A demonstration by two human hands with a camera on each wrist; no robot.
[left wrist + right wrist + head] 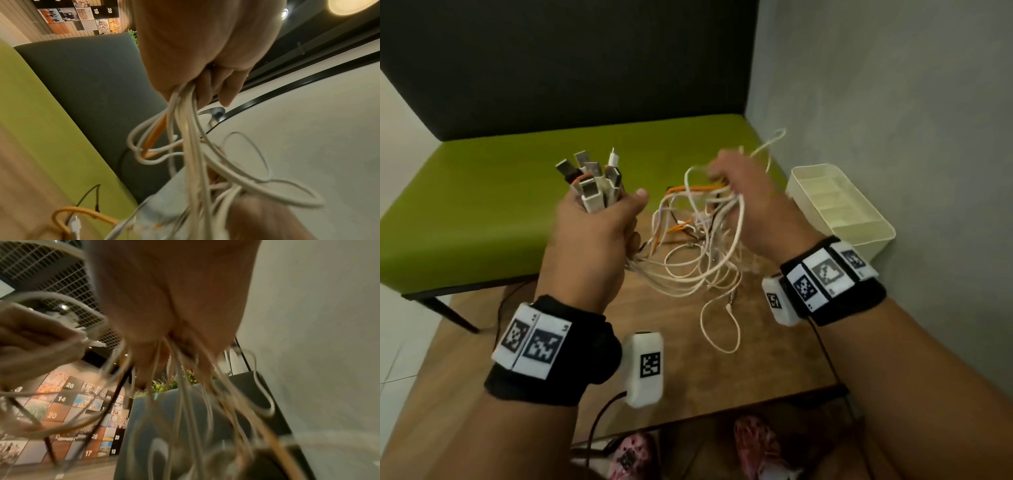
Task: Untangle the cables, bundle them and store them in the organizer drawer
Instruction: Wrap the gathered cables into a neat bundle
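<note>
A tangle of white, orange and black cables [698,246] hangs between my two raised hands above the wooden table [722,370]. My left hand [599,222] grips a bunch of cable ends, and their USB plugs [595,178] stick up out of the fist. From below, the cables [189,138] stream out of that fist [205,78]. My right hand [743,195] grips several loops of the same cables higher up, to the right. Blurred strands [185,386] hang from its curled fingers [174,324]. The cream organizer drawer [842,205] stands open on the table's right side.
A green bench seat [482,198] with a dark backrest runs behind the table. A grey wall [893,102] closes off the right side, just past the drawer. One white cable loop [722,329] trails onto the table near its front edge.
</note>
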